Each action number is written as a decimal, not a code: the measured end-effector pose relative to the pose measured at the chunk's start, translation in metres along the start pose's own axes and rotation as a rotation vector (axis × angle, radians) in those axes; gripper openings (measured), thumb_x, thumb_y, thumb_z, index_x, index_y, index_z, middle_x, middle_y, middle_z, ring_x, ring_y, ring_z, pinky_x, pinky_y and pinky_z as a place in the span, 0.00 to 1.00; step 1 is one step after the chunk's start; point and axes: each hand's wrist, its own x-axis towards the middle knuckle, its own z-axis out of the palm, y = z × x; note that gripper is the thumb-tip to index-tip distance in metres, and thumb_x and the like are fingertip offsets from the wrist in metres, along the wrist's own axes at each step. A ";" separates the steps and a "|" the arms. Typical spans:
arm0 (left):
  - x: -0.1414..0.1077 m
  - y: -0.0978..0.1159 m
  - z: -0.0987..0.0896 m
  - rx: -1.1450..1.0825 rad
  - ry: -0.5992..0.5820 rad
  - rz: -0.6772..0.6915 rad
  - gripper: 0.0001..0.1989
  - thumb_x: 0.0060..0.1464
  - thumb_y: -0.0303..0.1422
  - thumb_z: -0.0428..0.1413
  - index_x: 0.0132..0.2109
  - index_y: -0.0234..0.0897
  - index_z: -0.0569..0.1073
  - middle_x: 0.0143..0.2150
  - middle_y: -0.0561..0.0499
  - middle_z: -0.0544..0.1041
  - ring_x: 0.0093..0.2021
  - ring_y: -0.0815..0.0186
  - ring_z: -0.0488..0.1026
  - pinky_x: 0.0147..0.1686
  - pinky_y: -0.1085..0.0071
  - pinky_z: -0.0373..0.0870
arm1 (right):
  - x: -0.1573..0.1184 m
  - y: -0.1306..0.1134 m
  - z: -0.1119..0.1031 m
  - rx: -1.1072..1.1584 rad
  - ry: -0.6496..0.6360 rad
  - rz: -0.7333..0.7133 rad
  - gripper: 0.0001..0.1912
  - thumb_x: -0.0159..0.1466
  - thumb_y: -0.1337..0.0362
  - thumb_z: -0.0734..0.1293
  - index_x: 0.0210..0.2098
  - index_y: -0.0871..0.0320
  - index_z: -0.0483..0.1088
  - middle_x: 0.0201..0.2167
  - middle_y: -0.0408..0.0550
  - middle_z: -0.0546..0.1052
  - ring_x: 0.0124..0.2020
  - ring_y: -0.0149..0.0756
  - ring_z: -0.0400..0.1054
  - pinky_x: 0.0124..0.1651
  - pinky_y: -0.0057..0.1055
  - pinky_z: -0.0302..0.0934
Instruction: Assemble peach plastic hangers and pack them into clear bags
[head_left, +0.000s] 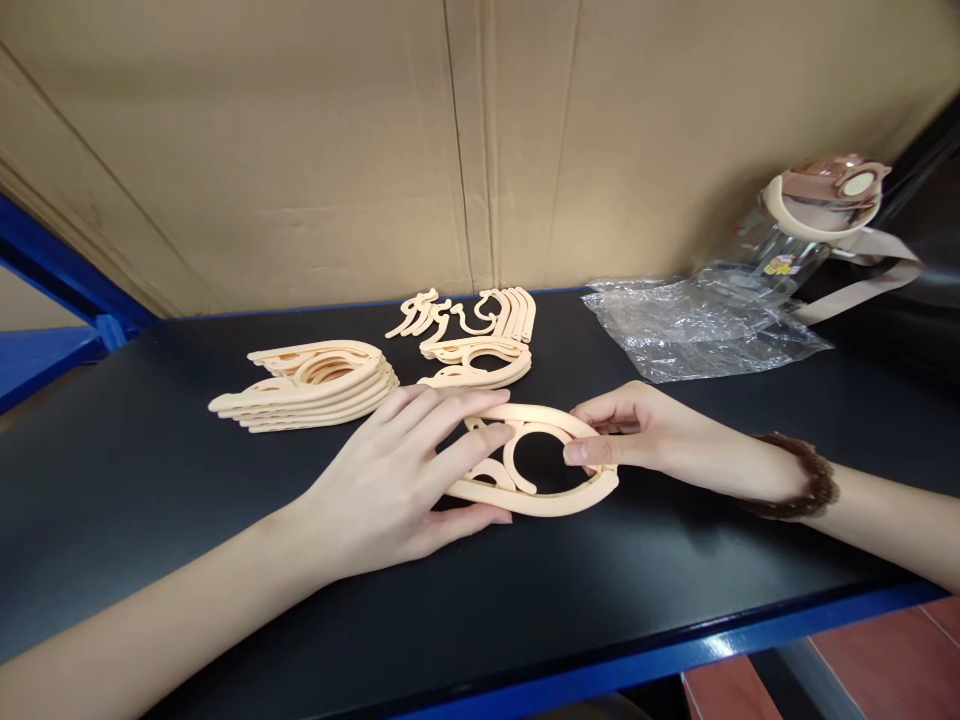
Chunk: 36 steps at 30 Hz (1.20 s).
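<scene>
Both of my hands are on a beige plastic folding hanger (564,503), folded into a rounded loop and tilted a little above the black tabletop. My left hand (397,465) grips its left end, with the thumb under the lower arm and the fingers over the upper one. At the rounded right end, my right hand (637,432) pinches it between thumb and fingers; those fingertips are partly hidden. Behind my left hand lies a stack of folded hangers (319,412). A smaller pile of hangers (499,377) sits farther back, with several loose hook pieces (516,315) beyond it.
Crumpled clear plastic bags (660,335) lie at the back right. A clear bottle with a brown lid and carrying strap (795,245) stands by them. Cardboard (300,150) closes off the back. A blue metal edge (645,660) runs along the tabletop's front.
</scene>
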 end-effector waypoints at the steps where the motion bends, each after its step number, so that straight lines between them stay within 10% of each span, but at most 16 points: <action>1: 0.000 0.000 0.000 0.002 0.004 0.003 0.20 0.59 0.41 0.58 0.53 0.34 0.68 0.58 0.39 0.71 0.56 0.50 0.69 0.51 0.58 0.63 | 0.000 0.000 0.000 -0.002 0.000 -0.002 0.16 0.61 0.52 0.70 0.32 0.61 0.74 0.24 0.38 0.67 0.26 0.24 0.56 0.28 0.26 0.46; 36: 0.000 0.007 0.003 -0.139 0.023 -0.103 0.26 0.54 0.39 0.63 0.56 0.37 0.65 0.57 0.42 0.72 0.55 0.54 0.69 0.49 0.61 0.64 | -0.001 0.006 -0.002 -0.157 0.001 -0.011 0.20 0.62 0.47 0.67 0.28 0.59 0.68 0.22 0.37 0.57 0.25 0.27 0.48 0.27 0.29 0.42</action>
